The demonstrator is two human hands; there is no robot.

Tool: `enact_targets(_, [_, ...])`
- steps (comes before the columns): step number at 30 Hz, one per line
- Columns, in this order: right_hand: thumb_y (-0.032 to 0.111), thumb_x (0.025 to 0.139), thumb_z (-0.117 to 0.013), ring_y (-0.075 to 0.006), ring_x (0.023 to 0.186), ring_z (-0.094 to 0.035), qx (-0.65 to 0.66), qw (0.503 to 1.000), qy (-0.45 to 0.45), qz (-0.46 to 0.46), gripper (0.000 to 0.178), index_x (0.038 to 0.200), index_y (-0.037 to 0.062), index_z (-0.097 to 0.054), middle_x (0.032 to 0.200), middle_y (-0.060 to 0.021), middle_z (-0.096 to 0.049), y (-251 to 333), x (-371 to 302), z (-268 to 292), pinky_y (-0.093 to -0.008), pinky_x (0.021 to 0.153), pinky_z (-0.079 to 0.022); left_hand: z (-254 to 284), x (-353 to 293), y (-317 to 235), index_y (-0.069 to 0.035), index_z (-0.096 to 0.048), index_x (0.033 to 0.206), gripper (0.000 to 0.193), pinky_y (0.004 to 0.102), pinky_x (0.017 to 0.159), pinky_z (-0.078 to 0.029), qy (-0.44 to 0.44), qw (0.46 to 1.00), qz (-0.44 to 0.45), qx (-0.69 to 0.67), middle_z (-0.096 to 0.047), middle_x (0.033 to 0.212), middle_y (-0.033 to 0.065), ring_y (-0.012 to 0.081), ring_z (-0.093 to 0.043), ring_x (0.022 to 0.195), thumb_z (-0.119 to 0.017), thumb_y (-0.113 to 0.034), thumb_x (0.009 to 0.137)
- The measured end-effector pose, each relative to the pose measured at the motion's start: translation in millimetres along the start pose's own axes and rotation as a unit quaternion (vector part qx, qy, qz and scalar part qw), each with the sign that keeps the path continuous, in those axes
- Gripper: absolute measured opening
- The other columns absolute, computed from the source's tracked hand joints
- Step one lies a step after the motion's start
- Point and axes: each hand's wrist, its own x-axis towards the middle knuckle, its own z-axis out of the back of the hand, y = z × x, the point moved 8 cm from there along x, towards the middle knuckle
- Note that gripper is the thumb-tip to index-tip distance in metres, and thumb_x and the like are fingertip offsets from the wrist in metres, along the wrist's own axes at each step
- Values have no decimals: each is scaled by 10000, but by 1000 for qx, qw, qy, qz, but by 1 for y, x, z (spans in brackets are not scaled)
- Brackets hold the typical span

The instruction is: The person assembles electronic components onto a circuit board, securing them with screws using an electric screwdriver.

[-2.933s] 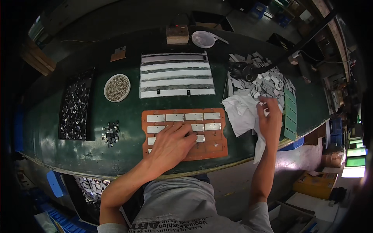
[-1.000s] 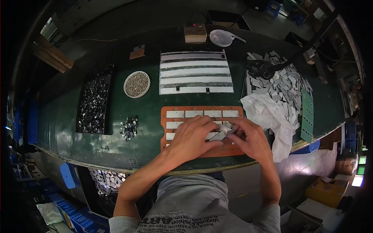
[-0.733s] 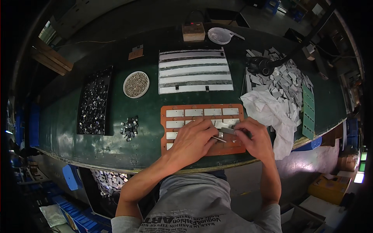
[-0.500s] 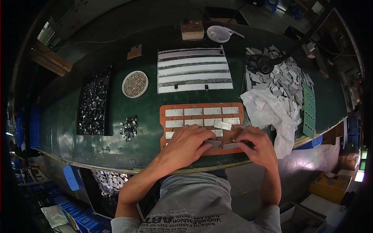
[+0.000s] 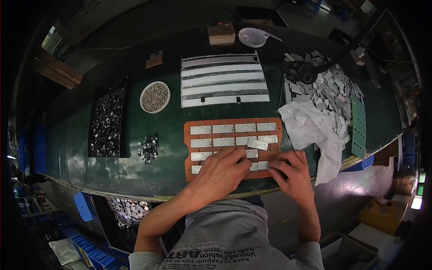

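My left hand [image 5: 223, 168] and right hand [image 5: 293, 173]: flat, empty, pressing metal plates [image 5: 258, 144] into orange tray [image 5: 187, 135]; loose plate could slip askew.

An orange perforated plastic tray [image 5: 193, 130] lies at the lower centre of the dark green worktable [image 5: 103, 166], with both hands on its lower rows, the left hand [image 5: 222, 171] beside the right hand [image 5: 293, 173]. Above the tray lies a striped grey sheet panel [image 5: 223, 81]; to its left sit a round white dish of small parts [image 5: 155, 96] and, further left, a black tray of metal pieces [image 5: 108, 118]. At the right of the frame lies a crumpled white cloth [image 5: 310, 128], with a heap of grey metal plates [image 5: 335, 87] above it.
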Motion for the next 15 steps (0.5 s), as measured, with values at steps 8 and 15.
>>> enact_targets(8, [50,758,-785,-272,894,-587,-23,999,33,-18,162,906,84,-727,931,-35,-654,-4,5,9,-389,840,-427,-8,0,-4,-48,-629,875,99,425,692,-547,8,1000,0,24,-557,936,75,278,-641,886,-714,-66,827])
enact_targets(15, [32,783,-752,-283,896,-601,-23,999,29,-31,231,1006,85,-722,965,-47,-641,5,23,4,-394,848,-447,-7,-1,-2,-43,-648,959,120,442,702,-550,-3,1000,-3,4,-568,939,92,316,-649,887,-708,-65,858])
